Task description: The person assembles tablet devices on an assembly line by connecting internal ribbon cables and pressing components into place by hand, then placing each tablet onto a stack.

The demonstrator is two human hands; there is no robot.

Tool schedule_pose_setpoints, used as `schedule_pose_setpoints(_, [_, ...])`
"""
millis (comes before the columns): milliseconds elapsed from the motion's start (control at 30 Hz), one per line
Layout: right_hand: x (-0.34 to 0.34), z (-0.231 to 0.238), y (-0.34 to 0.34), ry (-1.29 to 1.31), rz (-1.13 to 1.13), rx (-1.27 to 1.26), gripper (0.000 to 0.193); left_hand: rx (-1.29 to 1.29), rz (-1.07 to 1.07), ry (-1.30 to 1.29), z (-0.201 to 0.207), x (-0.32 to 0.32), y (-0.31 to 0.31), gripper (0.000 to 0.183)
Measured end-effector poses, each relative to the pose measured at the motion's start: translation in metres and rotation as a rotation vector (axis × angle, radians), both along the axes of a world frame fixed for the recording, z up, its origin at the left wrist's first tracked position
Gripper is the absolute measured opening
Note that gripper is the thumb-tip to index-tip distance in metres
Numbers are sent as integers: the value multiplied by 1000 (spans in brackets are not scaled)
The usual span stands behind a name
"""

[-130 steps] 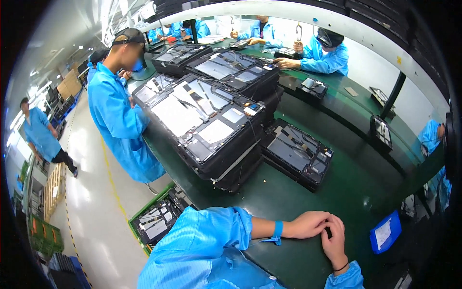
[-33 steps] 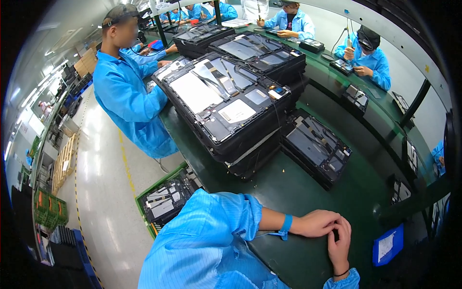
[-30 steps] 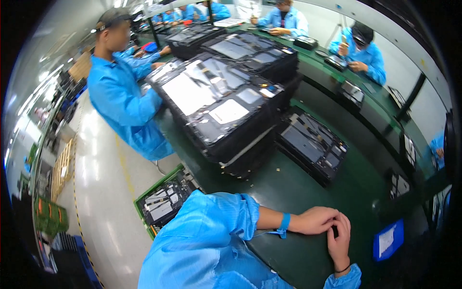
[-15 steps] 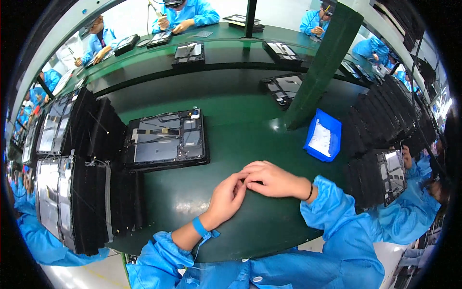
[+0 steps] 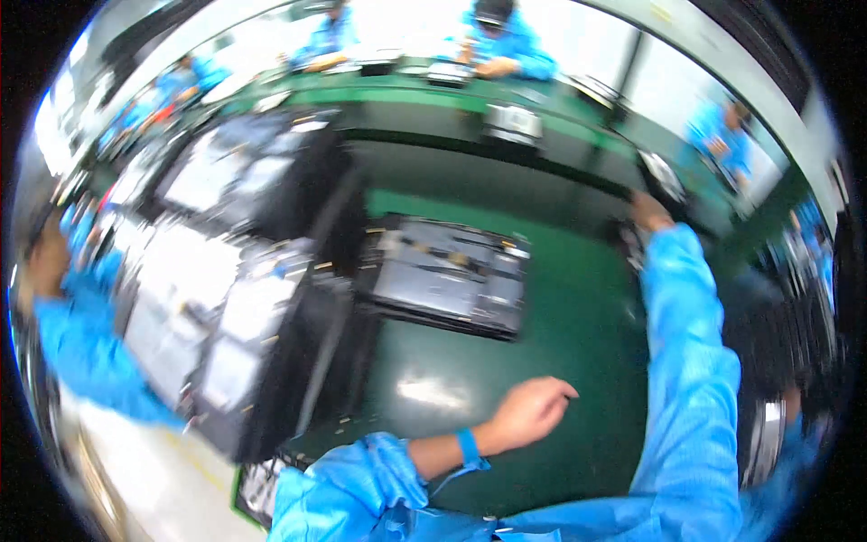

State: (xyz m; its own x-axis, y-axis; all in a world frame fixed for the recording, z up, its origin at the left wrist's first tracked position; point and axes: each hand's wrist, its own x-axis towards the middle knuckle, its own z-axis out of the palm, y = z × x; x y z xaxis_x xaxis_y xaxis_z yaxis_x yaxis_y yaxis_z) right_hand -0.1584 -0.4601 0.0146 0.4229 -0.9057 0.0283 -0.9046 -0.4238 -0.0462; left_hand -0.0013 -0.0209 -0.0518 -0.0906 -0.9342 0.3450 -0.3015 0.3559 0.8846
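Green table holds a tall pile left of a low black pile; a bump could topple the tall one. Right of the low black pile, a dark flat thing, blurry, sits by the right hand; a rushed grab could knock it. Whether that hand grips, nobody can tell. Below the low black pile, the left hand curls loosely, seemingly empty.

Green tbl: flat blk device ctr, tall device stacks L.
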Motion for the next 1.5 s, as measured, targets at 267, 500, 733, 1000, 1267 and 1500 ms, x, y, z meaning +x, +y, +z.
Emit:
schedule_pose_setpoints(267, [-79,-59,-98,335,-12,88,35,-37,-66,60,3,-5,7,10])
schedule_pose_setpoints(500, [-83,-69,-98,774,-152,148,58,-35,-62,126,-2,-7,-1,10])
schedule_pose_setpoints(733, [-70,-10,-64,603,4,124,52,-62,-67,105,-1,-12,-7,10])
schedule_pose_setpoints(1000, [-63,52,-85,187,192,162,48,-39,-87,92,-2,-6,-2,11])
schedule_pose_setpoints(1267, [-27,92,-12,-468,312,257,61,-39,-55,57,-4,-5,-2,14])
schedule_pose_setpoints(1500, [19,120,107,-846,240,-108,63,-144,323,401,14,5,-5,15])
